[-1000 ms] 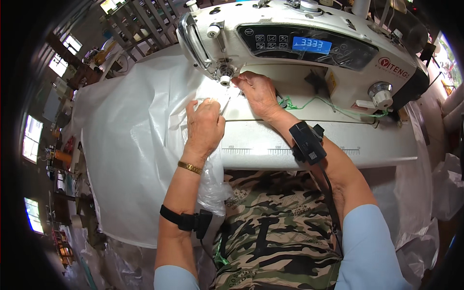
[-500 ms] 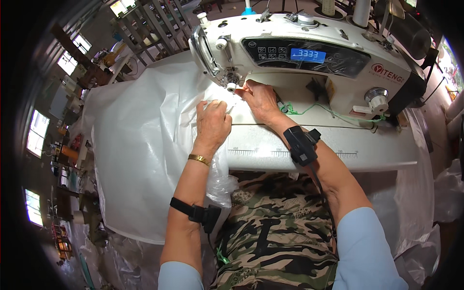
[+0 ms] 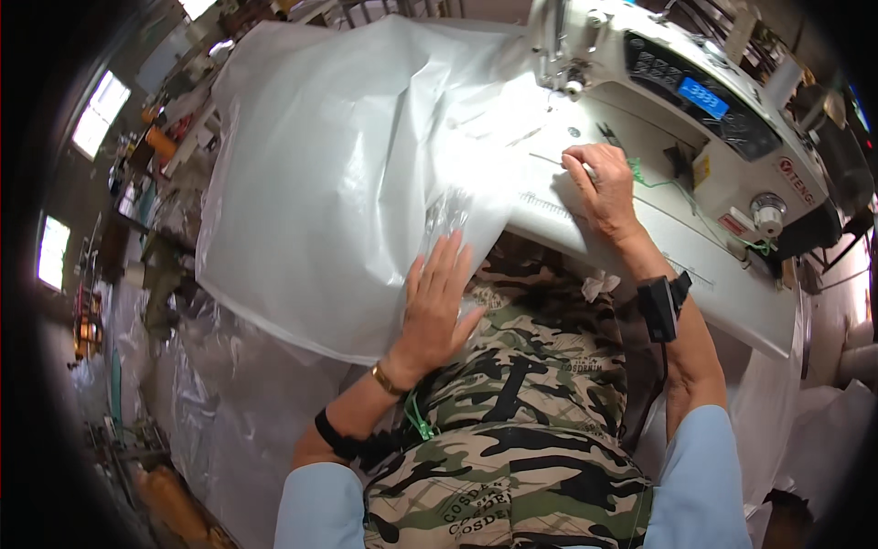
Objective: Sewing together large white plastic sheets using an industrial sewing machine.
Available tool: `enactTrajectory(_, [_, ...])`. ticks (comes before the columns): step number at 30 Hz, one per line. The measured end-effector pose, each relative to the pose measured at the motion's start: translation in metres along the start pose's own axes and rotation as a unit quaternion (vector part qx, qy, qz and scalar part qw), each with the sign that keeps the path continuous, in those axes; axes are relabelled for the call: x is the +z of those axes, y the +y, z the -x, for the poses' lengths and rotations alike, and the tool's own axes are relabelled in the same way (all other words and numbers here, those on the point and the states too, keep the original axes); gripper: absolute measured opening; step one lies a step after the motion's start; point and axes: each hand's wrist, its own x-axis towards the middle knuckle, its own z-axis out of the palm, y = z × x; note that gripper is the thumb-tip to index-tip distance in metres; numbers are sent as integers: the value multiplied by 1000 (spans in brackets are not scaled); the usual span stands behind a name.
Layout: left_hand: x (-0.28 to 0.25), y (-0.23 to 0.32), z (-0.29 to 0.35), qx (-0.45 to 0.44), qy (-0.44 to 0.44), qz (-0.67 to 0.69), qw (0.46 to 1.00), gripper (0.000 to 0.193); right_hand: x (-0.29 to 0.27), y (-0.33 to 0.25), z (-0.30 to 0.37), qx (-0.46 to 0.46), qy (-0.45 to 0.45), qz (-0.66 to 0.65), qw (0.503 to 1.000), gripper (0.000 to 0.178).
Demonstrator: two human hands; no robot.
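"Biggest thing?"
"White plastic sheet (image 3: pixel 320 197), lay spread left of the sewing machine (image 3: pixel 700 105)."
"Hands?"
"Left hand (image 3: pixel 441 306) was front-left of the machine, open over the sheet's near edge, fingers straight. Right hand (image 3: pixel 604 190) was in front of it, fingers curled; couldn't tell if anything was pinched."

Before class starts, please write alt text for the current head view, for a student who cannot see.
A person's curled right hand is over the worktop of a white sewing machine; their open left hand, palm down, is over the edge of a large white sheet.
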Motion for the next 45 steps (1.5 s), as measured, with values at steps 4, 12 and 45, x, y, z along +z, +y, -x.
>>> enactTrajectory(4, [24, -41, 75, -110, -1, -51, 993, 82, 9, -24, 0, -117, -39, 54, 991, 6])
enactTrajectory(12, [-55, -216, 55, -124, 44, -433, 892, 66, 26, -83, 21, -226, -186, 33, 956, 16])
enactTrajectory(45, [-108, -148, 41, 102, 47, -217, 970, 32, -10, -160, 45, -157, -396, -38, 904, 29])
